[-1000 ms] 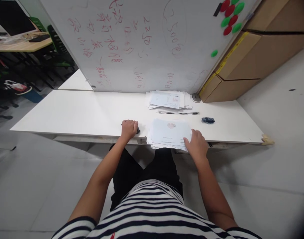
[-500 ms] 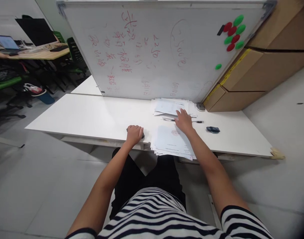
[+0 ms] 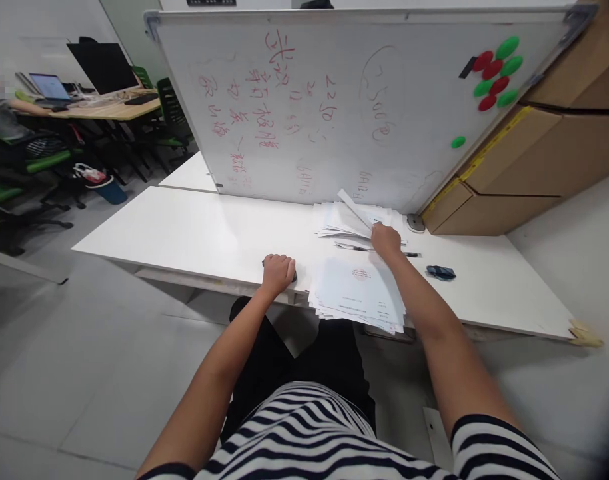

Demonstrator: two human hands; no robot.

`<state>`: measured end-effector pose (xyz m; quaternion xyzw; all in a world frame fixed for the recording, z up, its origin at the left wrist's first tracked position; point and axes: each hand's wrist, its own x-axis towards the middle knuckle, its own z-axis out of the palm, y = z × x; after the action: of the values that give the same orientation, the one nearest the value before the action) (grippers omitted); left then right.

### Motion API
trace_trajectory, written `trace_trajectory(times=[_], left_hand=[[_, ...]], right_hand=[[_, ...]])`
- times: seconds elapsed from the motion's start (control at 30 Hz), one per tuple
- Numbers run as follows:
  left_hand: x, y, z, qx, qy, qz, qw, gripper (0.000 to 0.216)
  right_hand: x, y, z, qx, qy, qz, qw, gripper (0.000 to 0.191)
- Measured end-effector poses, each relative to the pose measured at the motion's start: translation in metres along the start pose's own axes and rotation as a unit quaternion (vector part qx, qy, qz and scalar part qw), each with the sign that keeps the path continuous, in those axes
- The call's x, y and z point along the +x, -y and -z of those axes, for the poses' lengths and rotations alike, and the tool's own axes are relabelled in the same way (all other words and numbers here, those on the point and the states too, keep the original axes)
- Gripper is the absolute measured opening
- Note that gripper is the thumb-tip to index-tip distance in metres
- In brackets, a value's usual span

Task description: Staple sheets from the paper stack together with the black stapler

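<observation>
My right hand pinches a sheet of paper and lifts its edge off the far stack of papers by the whiteboard. My left hand rests closed on a small dark object at the near edge of the white table. A second stack of printed sheets with a red round stamp lies between my hands and overhangs the table's front edge. A black pen lies just behind my right hand.
A whiteboard with red writing and red and green magnets leans at the back of the table. A small dark blue object lies to the right. Cardboard boxes stand at the right. Another person sits at a desk far left.
My right hand left the near stack, reached to the far stack and now lifts a sheet from it. My left hand has stayed in place. The view tilted upward.
</observation>
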<state>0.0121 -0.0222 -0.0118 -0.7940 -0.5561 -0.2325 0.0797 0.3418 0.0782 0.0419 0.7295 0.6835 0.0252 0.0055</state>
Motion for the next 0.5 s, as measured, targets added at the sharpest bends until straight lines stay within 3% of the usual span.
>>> trace_trajectory(times=[0.5], left_hand=[[0.0,0.0,0.0,0.011,-0.013,-0.005,1.0,0.037]], right_hand=[[0.016,-0.015,-0.01,-0.022,0.019,0.068,0.997,0.035]])
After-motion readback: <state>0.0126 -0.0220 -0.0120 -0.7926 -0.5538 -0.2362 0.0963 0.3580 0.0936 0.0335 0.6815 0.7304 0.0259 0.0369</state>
